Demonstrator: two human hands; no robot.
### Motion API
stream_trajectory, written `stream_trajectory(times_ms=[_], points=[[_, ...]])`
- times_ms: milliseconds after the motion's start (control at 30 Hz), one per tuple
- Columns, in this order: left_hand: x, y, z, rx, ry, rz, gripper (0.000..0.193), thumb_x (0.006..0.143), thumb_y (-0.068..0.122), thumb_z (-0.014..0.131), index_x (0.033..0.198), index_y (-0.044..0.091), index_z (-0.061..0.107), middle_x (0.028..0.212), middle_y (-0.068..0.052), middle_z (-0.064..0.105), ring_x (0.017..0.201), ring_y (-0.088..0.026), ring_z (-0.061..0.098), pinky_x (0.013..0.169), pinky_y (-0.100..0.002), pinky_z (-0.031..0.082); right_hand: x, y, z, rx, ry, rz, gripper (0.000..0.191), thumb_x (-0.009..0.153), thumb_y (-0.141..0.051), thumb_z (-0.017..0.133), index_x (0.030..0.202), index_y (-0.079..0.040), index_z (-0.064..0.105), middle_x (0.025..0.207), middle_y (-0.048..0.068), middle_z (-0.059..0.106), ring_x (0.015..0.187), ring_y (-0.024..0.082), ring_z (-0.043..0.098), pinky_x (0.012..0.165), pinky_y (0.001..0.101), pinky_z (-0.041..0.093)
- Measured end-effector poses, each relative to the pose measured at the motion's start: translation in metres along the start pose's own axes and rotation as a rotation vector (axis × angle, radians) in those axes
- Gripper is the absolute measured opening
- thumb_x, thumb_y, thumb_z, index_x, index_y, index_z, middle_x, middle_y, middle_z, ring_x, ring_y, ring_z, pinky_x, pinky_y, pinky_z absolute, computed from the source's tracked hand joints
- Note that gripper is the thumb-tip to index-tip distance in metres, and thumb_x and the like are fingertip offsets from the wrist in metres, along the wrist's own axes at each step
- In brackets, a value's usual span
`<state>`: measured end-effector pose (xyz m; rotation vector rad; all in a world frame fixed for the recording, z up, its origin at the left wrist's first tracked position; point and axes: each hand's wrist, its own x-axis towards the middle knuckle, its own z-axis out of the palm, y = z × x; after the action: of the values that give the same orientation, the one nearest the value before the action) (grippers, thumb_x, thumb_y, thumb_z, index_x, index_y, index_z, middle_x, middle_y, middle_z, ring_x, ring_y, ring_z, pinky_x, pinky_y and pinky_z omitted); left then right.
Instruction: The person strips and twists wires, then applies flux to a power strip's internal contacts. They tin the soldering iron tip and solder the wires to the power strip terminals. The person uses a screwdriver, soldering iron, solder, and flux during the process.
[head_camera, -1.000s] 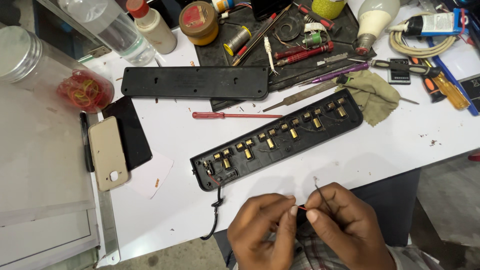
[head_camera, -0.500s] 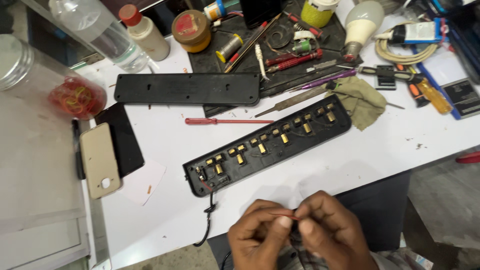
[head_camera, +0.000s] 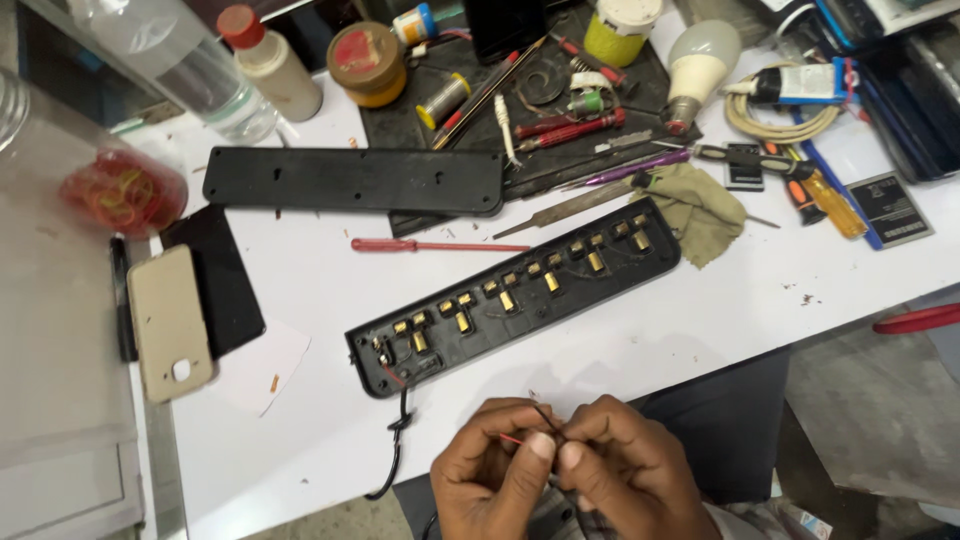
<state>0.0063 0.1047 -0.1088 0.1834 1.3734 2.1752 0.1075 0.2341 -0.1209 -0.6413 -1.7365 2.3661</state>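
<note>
- A thin red wire (head_camera: 512, 439) is pinched between the fingertips of the left hand (head_camera: 490, 478) and the right hand (head_camera: 625, 475) at the bench (head_camera: 300, 440) edge — just below the opened power strip (head_camera: 515, 295).
- The wire is judged light, limp and easily kinked — best gripped close to its bared end.

Two hands pinch thin wire at the near edge of a white table.

The left hand (head_camera: 490, 470) and right hand (head_camera: 625, 470) meet fingertip to fingertip on a thin red wire (head_camera: 512, 439). Just beyond lies an opened black power strip (head_camera: 515, 295) with brass contacts, its black cord (head_camera: 395, 450) trailing off the table (head_camera: 700, 330). A red screwdriver (head_camera: 435, 245) lies behind it.
</note>
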Motion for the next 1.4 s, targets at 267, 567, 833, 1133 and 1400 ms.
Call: stream_trajectory(times_ms=[267, 567, 833, 1133, 1400], points=[[-0.002, 0.027, -0.001, 0.231, 0.087, -0.077, 0.011, 0.09, 0.004, 0.075, 0.094, -0.006, 0.076, 0.086, -0.009, 0.074, 0.076, -0.011, 0.065, 0.067, -0.028, 0.052, -0.004, -0.012, -0.004, -0.137, 0.056, 0.071, 0.008, 0.093, -0.007, 0.066, 0.087, -0.002, 0.067, 0.057, -0.003, 0.052, 0.052, 0.004, 0.038, 0.048, 0.027, 0.029], [0.01, 0.055, -0.029, 0.207, 0.311, 0.116, 0.01, 0.098, 0.008, 0.07, 0.094, -0.001, 0.07, 0.077, -0.003, 0.066, 0.064, -0.009, 0.05, 0.057, -0.026, 0.039, -0.004, -0.011, -0.017, -0.134, 0.024, 0.191, 0.007, 0.094, -0.007, 0.066, 0.091, -0.001, 0.064, 0.056, -0.005, 0.043, 0.051, 0.003, 0.031, 0.047, 0.0272, 0.025], [0.001, 0.068, -0.008, 0.637, -0.062, 0.171, 0.04, 0.08, 0.012, 0.081, 0.117, 0.003, 0.074, 0.107, -0.007, 0.076, 0.089, -0.014, 0.061, 0.078, -0.028, 0.051, -0.005, -0.016, -0.015, -0.184, -0.049, 0.166, 0.008, 0.094, -0.009, 0.066, 0.092, -0.001, 0.064, 0.06, -0.003, 0.056, 0.055, 0.003, 0.04, 0.051, 0.0263, 0.03], [0.004, 0.069, -0.006, 0.633, -0.101, 0.138, 0.019, 0.082, 0.014, 0.083, 0.098, 0.004, 0.083, 0.093, -0.007, 0.08, 0.086, -0.015, 0.064, 0.074, -0.029, 0.05, -0.003, -0.022, -0.013, -0.2, -0.082, 0.188, 0.01, 0.093, -0.011, 0.067, 0.091, -0.002, 0.063, 0.053, -0.001, 0.052, 0.049, 0.005, 0.037, 0.048, 0.0287, 0.028], [0.002, 0.063, -0.016, 0.441, -0.145, -0.016, 0.019, 0.082, 0.009, 0.084, 0.1, 0.003, 0.082, 0.087, -0.009, 0.079, 0.082, -0.014, 0.067, 0.075, -0.029, 0.052, -0.003, -0.02, -0.018, -0.231, -0.223, 0.083, 0.014, 0.093, -0.014, 0.069, 0.085, -0.002, 0.066, 0.055, -0.003, 0.051, 0.048, 0.005, 0.038, 0.044, 0.0294, 0.029]])
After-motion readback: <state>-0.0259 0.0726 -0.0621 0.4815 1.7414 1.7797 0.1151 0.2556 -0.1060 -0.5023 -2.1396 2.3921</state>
